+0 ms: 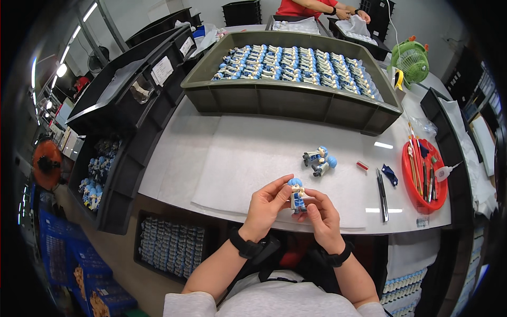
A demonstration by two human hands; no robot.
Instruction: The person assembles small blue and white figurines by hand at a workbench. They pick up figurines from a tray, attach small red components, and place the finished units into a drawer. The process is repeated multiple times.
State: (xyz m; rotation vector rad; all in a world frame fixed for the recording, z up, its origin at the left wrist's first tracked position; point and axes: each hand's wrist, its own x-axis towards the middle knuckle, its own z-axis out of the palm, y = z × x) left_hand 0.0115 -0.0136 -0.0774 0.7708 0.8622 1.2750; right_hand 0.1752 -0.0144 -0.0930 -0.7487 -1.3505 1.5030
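Observation:
Over the table's near edge I hold a small blue-haired figurine (pixel 297 196) upright between both hands. My left hand (pixel 266 208) grips it from the left, thumb on its upper body. On the other side my right hand (pixel 323 216) has its fingers curled round the figurine's lower part. Two more blue-haired figurines lie on the table just beyond my hands: one figurine (pixel 315 155) with dark shoes, and a second figurine (pixel 325 166) touching or close beside it.
A large grey bin (pixel 296 100) packed with rows of figurines spans the table's back. Right lie tweezers (pixel 382 195), a small red-and-white block (pixel 362 166) and a red tray (pixel 409 185) of brushes. Black crates (pixel 121 158) stand left; a green fan (pixel 412 61) and a co-worker (pixel 306 7) are behind.

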